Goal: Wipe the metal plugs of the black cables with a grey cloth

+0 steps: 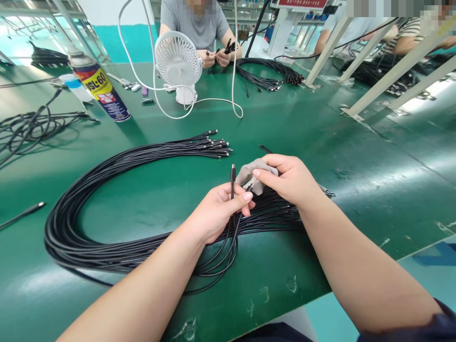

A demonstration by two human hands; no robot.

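Observation:
My left hand [228, 204] is closed on a black USB cable [232, 175], pinching it near its ends. One plug stands upright above the fingers, and a second connector tip points toward the right hand. My right hand [285, 178] grips a crumpled grey cloth [254, 173] between thumb and fingers, close beside that second tip; whether the cloth touches it I cannot tell. Loops of the held cable hang below my left hand. Under both hands lies a thick bundle of black cables [67, 213], curved in a U on the green table [142, 199].
A spray can [103, 90] and a white fan [178, 61] with a looping white cord stand beyond the bundle. Tangled cables [28, 123] lie at left, another coil [270, 73] at the back. A person [195, 28] across the table handles cables. Slanted metal legs [384, 66] rise at right.

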